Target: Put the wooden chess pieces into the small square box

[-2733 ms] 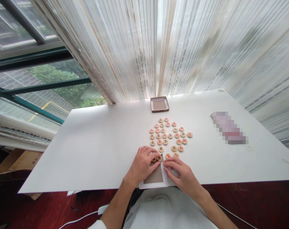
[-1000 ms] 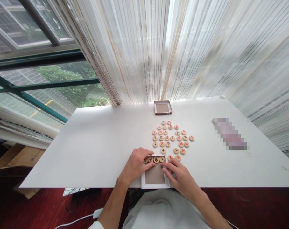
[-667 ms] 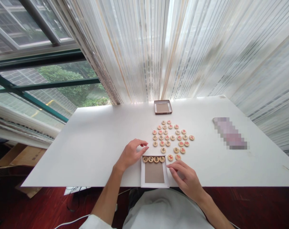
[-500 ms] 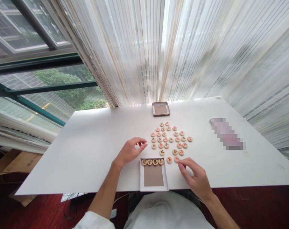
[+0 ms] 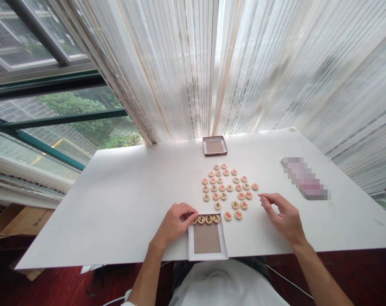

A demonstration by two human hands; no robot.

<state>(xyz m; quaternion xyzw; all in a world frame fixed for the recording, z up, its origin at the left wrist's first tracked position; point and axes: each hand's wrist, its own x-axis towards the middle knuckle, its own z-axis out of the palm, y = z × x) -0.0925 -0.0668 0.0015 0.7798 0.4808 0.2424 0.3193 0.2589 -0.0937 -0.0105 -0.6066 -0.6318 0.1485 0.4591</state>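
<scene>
My left hand (image 5: 177, 223) is at the near box's top left corner, thumb and index finger closing on the rim and partly covering the leftmost piece. The shallow white-rimmed box (image 5: 224, 244) holds a row of black-lettered xiangqi pieces (image 5: 208, 219) along its far edge; the rest of its brown bottom is bare. My right hand (image 5: 284, 216) hovers to the right of the loose pieces, with nothing in it, thumb and index finger slightly apart. Nearest to it are a red-lettered piece (image 5: 255, 186) and another red piece (image 5: 248, 195).
Several loose red and black xiangqi pieces (image 5: 222, 187) lie face up beyond the box. A second shallow box (image 5: 215, 145) sits at the table's far edge. A blurred pinkish object (image 5: 304, 178) lies at the right of the white table (image 5: 116, 204). Striped curtains (image 5: 193, 85) hang behind.
My left hand has moved down to the box's corner. My right hand has left the red horse piece and moved away to the right; that piece still lies on the table.
</scene>
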